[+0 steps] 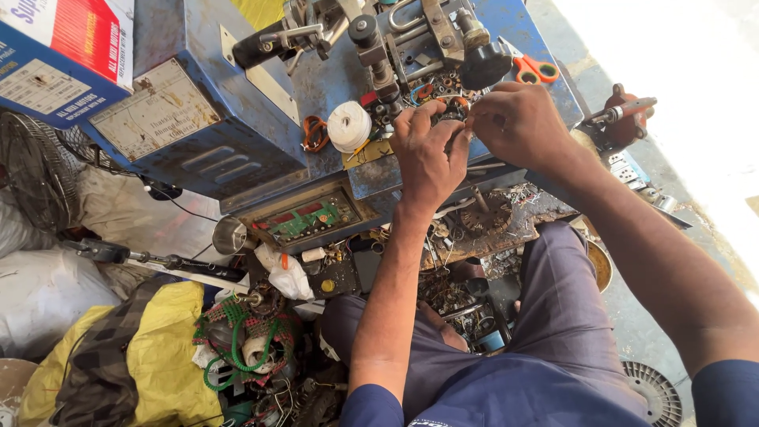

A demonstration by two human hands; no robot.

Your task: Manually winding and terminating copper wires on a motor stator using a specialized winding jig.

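Copper coil (452,111), small and ringed with wire, sits on the deck of the big blue winding machine (205,119), and both hands are right on it. Landmark is that machine: it fills the upper middle of the view, its green circuit panel (304,220) showing in the front face. Below the machine, a heap of yellow cloth (170,356) and a tangle of green wire (245,340). At the machine's lower edge, the person's knees in dark blue trousers (553,316). On the machine's deck, left of the hands, a white spool of thread (349,126); at its top right edge, orange-handled scissors (534,69). Left hand (427,158) comes up from below, fingers curled and pinching at the coil's near side. Right hand (518,122) reaches in from the right, fingertips closed on the coil's edge. Exactly what the fingertips grip is hidden.
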